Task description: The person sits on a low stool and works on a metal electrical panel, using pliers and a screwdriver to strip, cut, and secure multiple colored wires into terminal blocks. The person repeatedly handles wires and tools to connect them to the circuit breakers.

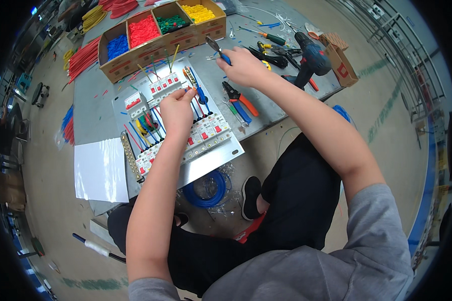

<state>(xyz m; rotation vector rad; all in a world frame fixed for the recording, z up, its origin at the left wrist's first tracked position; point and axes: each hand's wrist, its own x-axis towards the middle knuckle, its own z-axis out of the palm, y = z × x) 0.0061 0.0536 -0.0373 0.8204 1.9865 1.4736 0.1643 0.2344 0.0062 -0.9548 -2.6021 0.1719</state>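
Hands well apart: my left hand (178,111) has its fingertips pinched together at the near end of a brass terminal bar (189,75); I cannot tell what is between them. That bar lies at one o'clock from it, long axis running eleven to five, and the left is the nearer hand. My right hand (240,66), at two o'clock from the left, is closed around one pair of blue-handled pliers (224,57). Below my left wrist sits one metal mounting plate (208,165), carrying breaker rows I can't fully count and a second brass bar (130,156) at eight o'clock. On the tabletop (98,95), from my right hand: one wire stripper (246,104) at six, one cordless drill (315,59) at three, one cardboard bin (155,48) with four compartments at ten. One blue wire coil (201,202) lies on the floor.
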